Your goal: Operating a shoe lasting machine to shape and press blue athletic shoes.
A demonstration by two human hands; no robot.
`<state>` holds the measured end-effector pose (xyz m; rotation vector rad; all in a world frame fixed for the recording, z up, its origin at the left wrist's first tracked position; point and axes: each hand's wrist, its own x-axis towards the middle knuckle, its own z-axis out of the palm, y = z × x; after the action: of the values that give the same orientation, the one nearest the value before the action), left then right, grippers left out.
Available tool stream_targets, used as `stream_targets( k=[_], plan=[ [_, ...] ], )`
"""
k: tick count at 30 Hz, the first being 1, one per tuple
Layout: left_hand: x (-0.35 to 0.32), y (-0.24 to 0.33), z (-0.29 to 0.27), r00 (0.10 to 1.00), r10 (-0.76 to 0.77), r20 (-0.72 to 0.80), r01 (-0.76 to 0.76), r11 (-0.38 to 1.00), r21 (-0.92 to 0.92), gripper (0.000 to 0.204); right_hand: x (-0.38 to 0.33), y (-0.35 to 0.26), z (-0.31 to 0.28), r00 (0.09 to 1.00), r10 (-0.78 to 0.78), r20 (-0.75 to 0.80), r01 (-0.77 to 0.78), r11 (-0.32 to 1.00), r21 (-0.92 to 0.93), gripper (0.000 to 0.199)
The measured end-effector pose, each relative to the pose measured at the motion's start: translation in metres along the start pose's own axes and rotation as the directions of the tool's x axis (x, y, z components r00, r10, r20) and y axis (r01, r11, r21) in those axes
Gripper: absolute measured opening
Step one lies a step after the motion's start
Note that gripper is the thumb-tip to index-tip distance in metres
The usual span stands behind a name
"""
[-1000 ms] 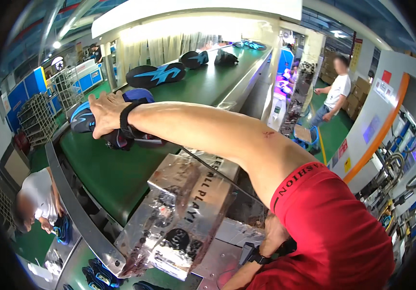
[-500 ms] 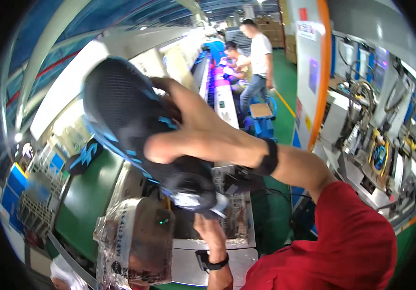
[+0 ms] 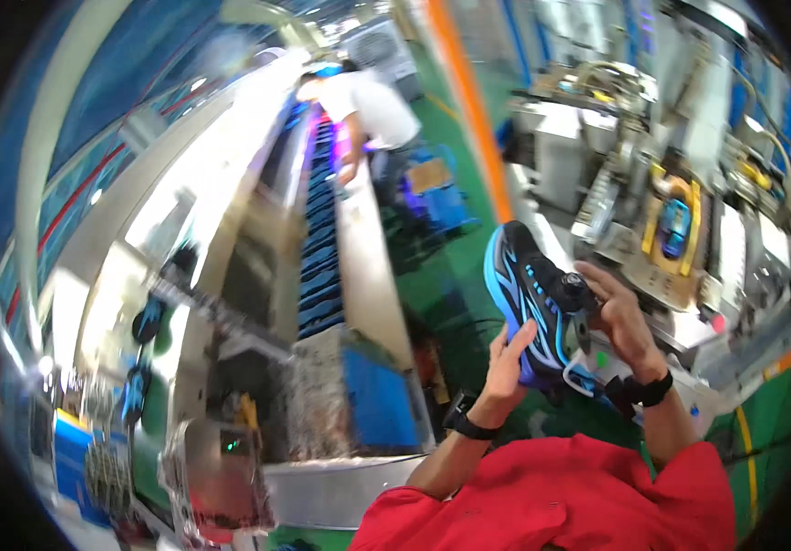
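Both hands hold one black sneaker (image 3: 531, 308) with bright blue stripes, raised in front of the person's red shirt (image 3: 560, 496). The left hand (image 3: 511, 360) grips it from below, palm flat against the side of the upper and fingers spread along it. The right hand (image 3: 617, 317) closes over the shoe's top opening, fingers curled around the dark collar. Each wrist wears a black band (image 3: 464, 422).

Below the grip lies a green factory floor (image 3: 455, 275); an orange line (image 3: 478, 119) runs along it away from the grip. Left of the grip a long conveyor bench (image 3: 322, 257) stretches away, carrying a row of blue shoe parts, with a blue bin (image 3: 377, 399) at its near end. Beyond the grip, farther along that bench, stands a person in a white shirt (image 3: 372, 106). Right of the grip is a grey machine (image 3: 689, 230) with a yellow fixture holding another blue shoe. Far left of the grip, more dark sneakers (image 3: 147, 317) rest on a green belt, blurred.
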<state>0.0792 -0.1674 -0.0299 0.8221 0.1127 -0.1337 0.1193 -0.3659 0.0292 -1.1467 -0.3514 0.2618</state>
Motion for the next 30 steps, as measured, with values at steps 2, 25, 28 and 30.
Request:
stream_targets(
  k=[2,25,28,30],
  plan=[
    [0.026,-0.031,0.042,0.999,-0.035,0.011,0.032,0.981,0.19,0.042,-0.024,0.011,-0.047,0.964,-0.056,-0.258,-0.039,0.936,-0.35,0.069],
    [0.421,-0.344,0.223,0.926,0.255,0.279,-0.309,0.084,0.947,0.03,-0.172,-0.065,-0.28,-0.081,-0.525,-0.847,-0.283,0.827,-0.486,0.061],
    [0.423,-0.309,0.206,0.986,-0.023,0.165,-0.119,0.592,0.797,0.023,-0.136,-0.1,-0.331,-0.002,-0.575,-0.818,-0.325,0.774,-0.543,0.053],
    [0.404,-0.28,0.197,0.974,-0.225,-0.017,0.202,0.839,0.505,0.017,-0.101,-0.126,-0.368,0.144,-0.563,-0.814,-0.453,0.694,-0.56,0.049]
  ],
)
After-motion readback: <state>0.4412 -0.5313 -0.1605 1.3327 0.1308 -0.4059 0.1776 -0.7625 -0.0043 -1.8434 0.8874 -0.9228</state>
